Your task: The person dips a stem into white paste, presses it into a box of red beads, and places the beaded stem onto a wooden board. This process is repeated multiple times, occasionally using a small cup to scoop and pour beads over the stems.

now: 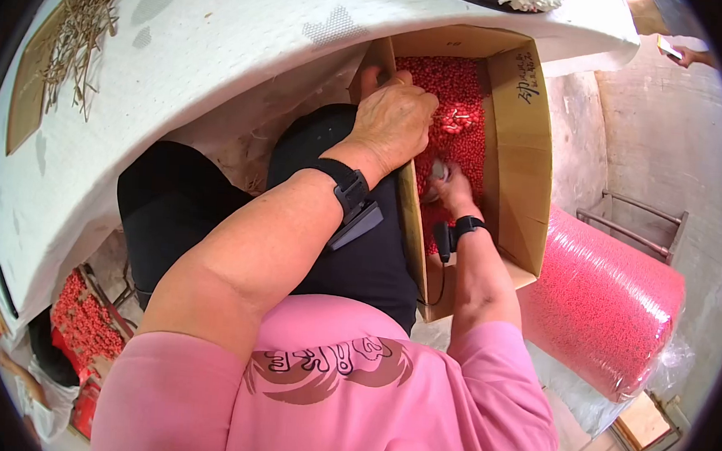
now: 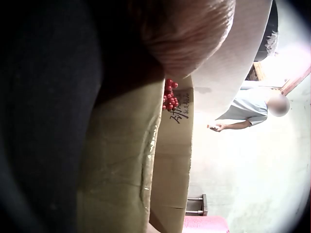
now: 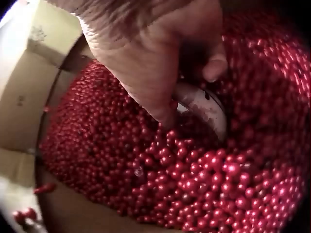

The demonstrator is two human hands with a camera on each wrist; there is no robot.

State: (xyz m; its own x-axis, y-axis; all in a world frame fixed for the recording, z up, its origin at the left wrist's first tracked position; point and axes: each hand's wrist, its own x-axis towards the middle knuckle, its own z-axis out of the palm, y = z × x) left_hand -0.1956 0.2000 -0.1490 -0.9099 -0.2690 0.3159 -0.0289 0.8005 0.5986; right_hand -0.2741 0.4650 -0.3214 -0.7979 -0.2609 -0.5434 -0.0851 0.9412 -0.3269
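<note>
A cardboard box point(image 1: 523, 144) of small red beads point(image 3: 160, 184) stands at the person's lap. The left hand point(image 1: 392, 120) is over the box's near wall, its back to the camera and its fingers bent. At its thumb side it holds a bunch of red berries point(image 1: 458, 118) above the beads, with whitish bits among them. The same bunch shows past the hand in the left wrist view. Down inside the box, the right hand point(image 3: 146, 53) grips a shiny, round-edged metal dish point(image 3: 206, 109), partly sunk in the beads. The left fingertips are hidden.
A large clear bag of red beads point(image 1: 604, 306) lies right of the box. A white-covered table point(image 1: 249, 28) curves along the far side, with dry twigs point(image 1: 79, 35) on it. Another person's hand point(image 1: 692, 57) holds a small item at the far right. More red berries point(image 1: 83, 316) lie at lower left.
</note>
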